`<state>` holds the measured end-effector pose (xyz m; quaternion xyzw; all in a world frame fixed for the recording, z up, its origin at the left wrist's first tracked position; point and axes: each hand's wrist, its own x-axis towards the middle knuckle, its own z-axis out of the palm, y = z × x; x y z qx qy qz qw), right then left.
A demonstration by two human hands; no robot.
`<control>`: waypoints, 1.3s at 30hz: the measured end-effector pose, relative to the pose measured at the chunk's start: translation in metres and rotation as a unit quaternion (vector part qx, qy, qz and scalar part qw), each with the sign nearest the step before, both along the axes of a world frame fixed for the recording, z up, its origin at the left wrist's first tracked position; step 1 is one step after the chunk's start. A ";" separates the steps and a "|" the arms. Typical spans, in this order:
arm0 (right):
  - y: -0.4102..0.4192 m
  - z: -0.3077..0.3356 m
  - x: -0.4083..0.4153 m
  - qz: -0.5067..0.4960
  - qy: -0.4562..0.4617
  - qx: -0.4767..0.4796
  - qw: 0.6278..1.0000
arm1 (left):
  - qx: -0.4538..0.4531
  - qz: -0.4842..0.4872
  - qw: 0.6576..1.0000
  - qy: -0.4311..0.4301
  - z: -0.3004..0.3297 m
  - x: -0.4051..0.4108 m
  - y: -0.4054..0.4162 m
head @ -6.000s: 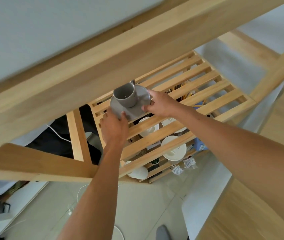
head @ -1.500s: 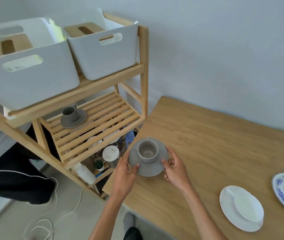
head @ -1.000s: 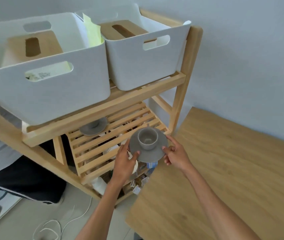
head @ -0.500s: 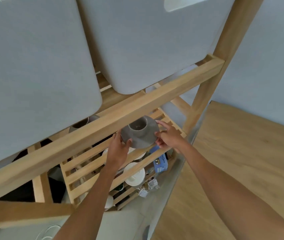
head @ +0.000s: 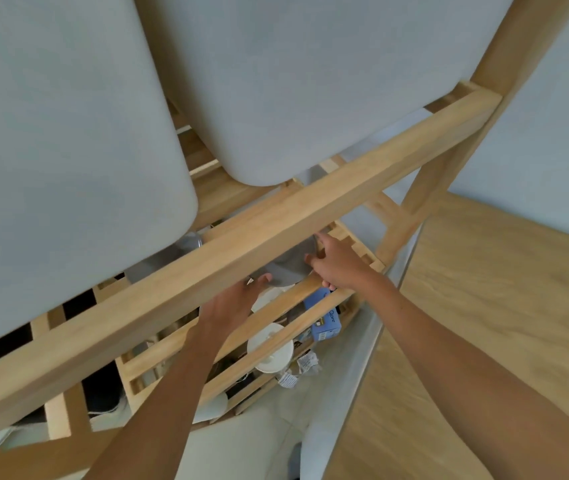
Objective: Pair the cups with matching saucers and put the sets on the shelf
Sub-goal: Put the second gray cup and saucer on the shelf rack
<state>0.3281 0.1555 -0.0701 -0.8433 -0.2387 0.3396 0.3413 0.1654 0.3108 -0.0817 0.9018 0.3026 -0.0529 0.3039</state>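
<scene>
Far to the left of the hands, another grey cup set peeks out from behind the wooden front rail, already resting on the slatted shelf; it sits well apart from both hands.

The left hand reaches up under the rail; its thumb presses the near left edge of the grey saucer, and I cannot tell what the other fingers do, because the saucer hides them.

The saucer lies between the 2 hands, just past them and a little tilted; the rail covers its far half, so the cup on it cannot be seen.

The right hand pinches the right edge of the saucer, thumb on top and fingers curled below; this hand looks a bit further in than the left one.

I think the set is being slid in under the rail; the open slats lie straight ahead of both hands, so the next push should go forward and then down; the gap under the rail looks small, so the cup could bump the wood.

Below the hands, white lids and a blue box sit on a lower shelf.
</scene>
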 end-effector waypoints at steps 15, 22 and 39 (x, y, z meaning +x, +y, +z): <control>-0.012 -0.018 -0.005 0.146 -0.337 -0.119 0.922 | 0.212 -0.023 0.972 -0.098 -0.023 -0.003 -0.002; 0.010 -0.025 0.025 0.153 -0.408 -0.122 0.892 | 0.222 -0.006 0.972 -0.080 -0.024 0.022 0.014; 0.069 -0.026 0.086 0.133 -0.391 -0.113 0.903 | 0.201 -0.020 0.977 -0.062 -0.015 0.085 0.061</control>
